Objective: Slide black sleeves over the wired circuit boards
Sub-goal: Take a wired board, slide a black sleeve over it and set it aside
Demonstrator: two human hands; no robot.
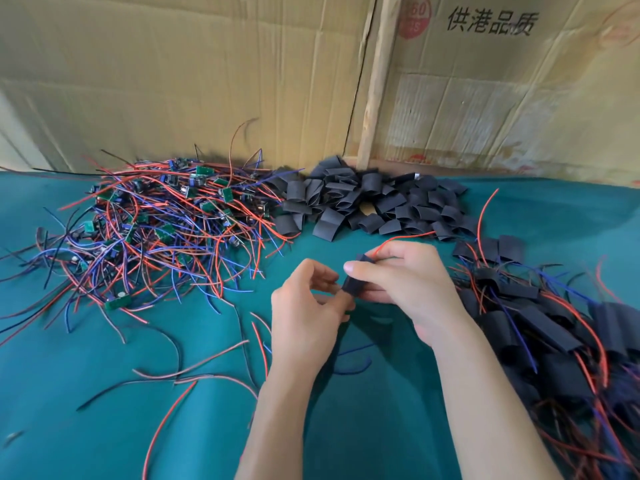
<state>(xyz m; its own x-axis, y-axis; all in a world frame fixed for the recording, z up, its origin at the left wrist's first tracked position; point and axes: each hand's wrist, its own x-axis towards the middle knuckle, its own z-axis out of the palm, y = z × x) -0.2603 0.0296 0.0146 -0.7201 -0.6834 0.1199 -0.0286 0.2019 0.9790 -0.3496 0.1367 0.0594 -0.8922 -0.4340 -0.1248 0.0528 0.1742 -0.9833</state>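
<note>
Mid-batch: right hand (405, 282) pinching black sleeve (354, 282) over table centre, red wire (398, 239) trailing out; left hand (308, 299) fingers curled at sleeve's end; sleeved pile (540, 327) right; bare boards (156, 220) and spare sleeves (363, 202) still plentiful

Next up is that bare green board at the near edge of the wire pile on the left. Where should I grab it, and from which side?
Probably pinch the green board itself across its long edges, coming from above on the near side. It lies flat on the teal cloth at the wire pile's edge, and its wires trail back into the tangle, so pulling toward you should free it.
</note>
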